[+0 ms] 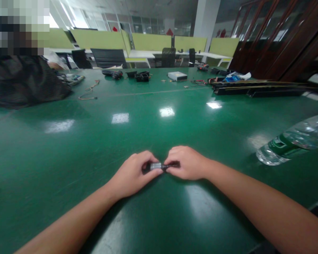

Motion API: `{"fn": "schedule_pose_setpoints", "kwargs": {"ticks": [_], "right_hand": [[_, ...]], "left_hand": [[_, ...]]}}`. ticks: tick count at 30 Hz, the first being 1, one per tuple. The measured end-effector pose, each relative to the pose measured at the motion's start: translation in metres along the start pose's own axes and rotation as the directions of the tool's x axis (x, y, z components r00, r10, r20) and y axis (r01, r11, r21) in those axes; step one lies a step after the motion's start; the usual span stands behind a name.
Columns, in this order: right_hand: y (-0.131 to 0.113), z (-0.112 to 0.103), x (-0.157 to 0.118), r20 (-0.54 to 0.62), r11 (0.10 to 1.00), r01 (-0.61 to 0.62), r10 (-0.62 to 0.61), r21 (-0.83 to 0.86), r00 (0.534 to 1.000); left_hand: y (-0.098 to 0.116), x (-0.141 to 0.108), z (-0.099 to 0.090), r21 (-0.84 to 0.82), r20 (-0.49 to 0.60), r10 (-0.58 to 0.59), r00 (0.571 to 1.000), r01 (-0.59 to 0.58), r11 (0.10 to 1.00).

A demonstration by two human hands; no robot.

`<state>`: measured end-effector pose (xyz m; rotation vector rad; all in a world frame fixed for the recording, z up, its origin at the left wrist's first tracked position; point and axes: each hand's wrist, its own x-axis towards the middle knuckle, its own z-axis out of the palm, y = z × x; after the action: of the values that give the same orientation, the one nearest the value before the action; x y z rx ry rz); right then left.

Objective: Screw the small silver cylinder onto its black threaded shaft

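Observation:
Low over the green table (137, 134), both hands meet on a small silver-and-black cylindrical piece (155, 165). Its exact kind cannot be made out. My left hand (134, 173) pinches the silver barrel between thumb and fingers, with a dark end showing inside the grip. From the other side, my right hand (187, 162) is closed on the thin dark part (172, 164) that lies in line with the barrel. The fingertips of the two hands are close together, and fingers hide part of the piece.
A clear plastic bottle (288, 143) with a green label lies to the right. Black strips (262, 88) are stacked at the far right. Farther back are a white box (177, 76), black parts (142, 76) and a cable (88, 92). A dark bag (23, 83) sits at left.

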<state>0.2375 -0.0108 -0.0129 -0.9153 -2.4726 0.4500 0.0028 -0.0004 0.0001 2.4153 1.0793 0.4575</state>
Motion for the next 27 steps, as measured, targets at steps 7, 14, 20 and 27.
{"fn": "schedule_pose_setpoints", "kwargs": {"ticks": [7,14,20,27], "right_hand": [[0.0,-0.003,-0.002,0.021,1.0,-0.014,0.014,0.004,1.0],[0.002,-0.005,-0.002,0.046,1.0,-0.027,0.027,-0.005,0.999],[0.005,-0.009,-0.006,0.049,0.999,-0.039,0.039,0.006,0.998],[0.007,-0.013,-0.008,0.064,0.998,-0.059,0.057,0.021,0.996]], "left_hand": [[-0.002,0.0,0.001,0.006,0.006,0.006,1.0,-0.006,1.0],[-0.002,0.0,0.001,0.011,0.011,0.017,1.0,-0.017,1.0],[-0.002,0.0,0.0,0.004,0.025,0.014,1.0,-0.014,1.0],[-0.004,-0.001,0.0,0.014,0.024,0.013,1.0,-0.013,1.0]]}}
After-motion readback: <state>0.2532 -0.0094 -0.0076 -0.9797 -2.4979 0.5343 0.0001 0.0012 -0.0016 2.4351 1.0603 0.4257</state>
